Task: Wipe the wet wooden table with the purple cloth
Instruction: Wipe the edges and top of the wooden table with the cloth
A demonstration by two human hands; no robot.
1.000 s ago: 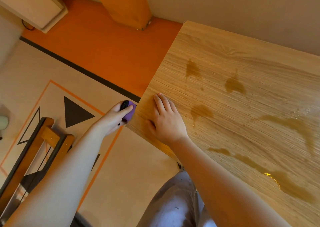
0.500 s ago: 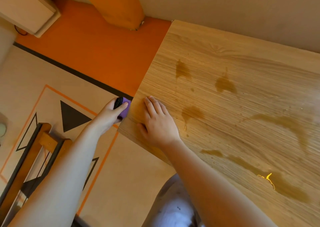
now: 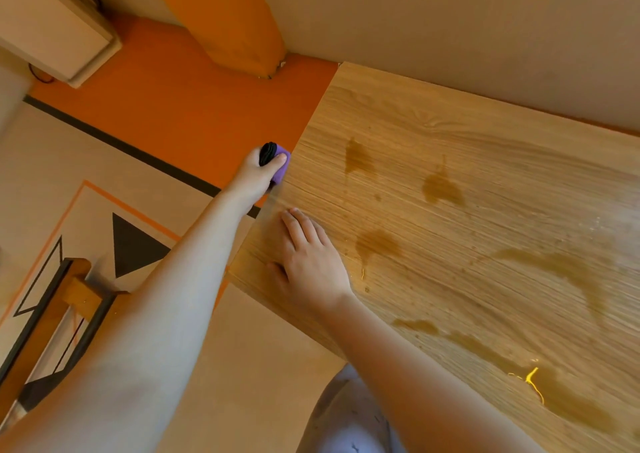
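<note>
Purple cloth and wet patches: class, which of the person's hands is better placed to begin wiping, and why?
Left. The left hand already grips the purple cloth at the wooden table edge, near the wet patches. The right hand lies flat and empty, bracing.

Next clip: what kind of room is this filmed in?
Probably a room in a home or a small studio; I can't say which. A wooden table stands against a plain wall, the floor is painted orange with black lines and triangles, and a wooden chair frame stands beside it.
</note>
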